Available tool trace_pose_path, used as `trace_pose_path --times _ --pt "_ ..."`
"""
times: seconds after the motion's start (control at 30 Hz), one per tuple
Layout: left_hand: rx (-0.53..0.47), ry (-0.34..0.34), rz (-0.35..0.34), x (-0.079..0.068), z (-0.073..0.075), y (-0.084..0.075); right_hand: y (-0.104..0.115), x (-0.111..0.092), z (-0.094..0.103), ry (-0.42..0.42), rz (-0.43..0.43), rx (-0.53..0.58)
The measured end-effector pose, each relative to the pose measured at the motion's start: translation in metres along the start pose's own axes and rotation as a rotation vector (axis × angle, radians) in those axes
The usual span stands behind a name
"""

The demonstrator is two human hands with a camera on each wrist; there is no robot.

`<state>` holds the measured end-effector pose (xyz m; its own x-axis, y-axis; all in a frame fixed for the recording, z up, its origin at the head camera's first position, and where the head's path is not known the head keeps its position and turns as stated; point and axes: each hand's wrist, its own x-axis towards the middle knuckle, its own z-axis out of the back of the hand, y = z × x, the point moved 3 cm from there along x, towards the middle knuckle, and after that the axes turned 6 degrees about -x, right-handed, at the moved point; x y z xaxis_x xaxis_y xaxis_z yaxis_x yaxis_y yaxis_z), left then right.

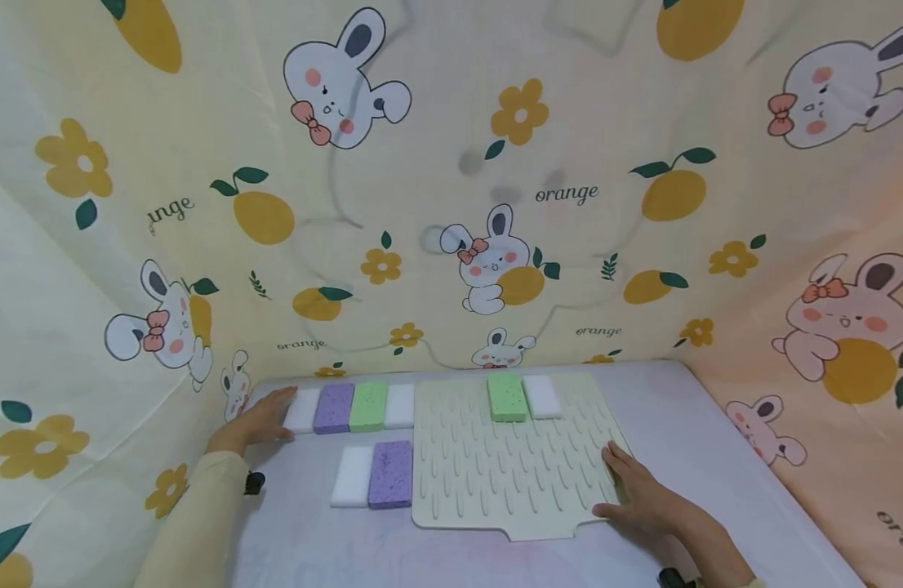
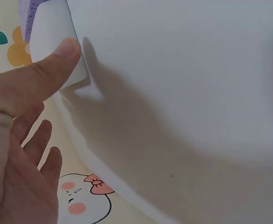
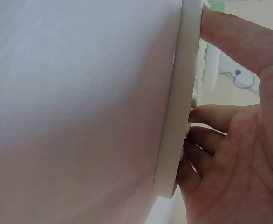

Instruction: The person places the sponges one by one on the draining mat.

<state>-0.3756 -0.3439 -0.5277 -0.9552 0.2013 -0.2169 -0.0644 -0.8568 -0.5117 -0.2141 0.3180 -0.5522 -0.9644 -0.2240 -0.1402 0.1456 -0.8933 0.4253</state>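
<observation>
My left hand (image 1: 260, 422) is at the left end of a back row of sponges. Its thumb touches the leftmost white sponge (image 2: 52, 30), while the other fingers extend apart from the thumb. Rightward along that row come a purple sponge (image 1: 335, 408), a green sponge (image 1: 368, 407) and another white sponge (image 1: 399, 407). At the right edge of a cream pegged board (image 1: 469, 521), my right hand (image 1: 646, 492) rests with spread fingers; its thumb and fingertips touch the edge (image 3: 176, 116). On the board's back part sit a green sponge (image 1: 506, 398) and a white sponge (image 1: 542, 398).
In front of the back row lie a white sponge (image 1: 352, 478) and a purple sponge (image 1: 390, 476), side by side, left of the board. Everything stands on a pale table (image 1: 393, 555). A printed curtain (image 1: 437, 147) hangs behind and along both sides.
</observation>
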Motion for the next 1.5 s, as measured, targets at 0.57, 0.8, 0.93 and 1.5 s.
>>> trace_pose_path --times 0.57,0.8,0.93,1.5 --pt "0.009 0.036 0.026 0.001 0.009 -0.003 0.001 0.002 -0.002 -0.012 0.01 -0.014" --pt "-0.012 0.051 0.052 0.0 0.006 -0.002 0.001 0.001 -0.003 0.005 -0.001 0.001" --pt "-0.009 0.043 0.04 0.002 0.006 -0.001 0.002 0.0 -0.003 0.002 0.011 0.003" --pt "0.019 -0.001 0.027 0.001 0.003 0.003 -0.002 0.0 0.0 -0.003 -0.001 -0.02"
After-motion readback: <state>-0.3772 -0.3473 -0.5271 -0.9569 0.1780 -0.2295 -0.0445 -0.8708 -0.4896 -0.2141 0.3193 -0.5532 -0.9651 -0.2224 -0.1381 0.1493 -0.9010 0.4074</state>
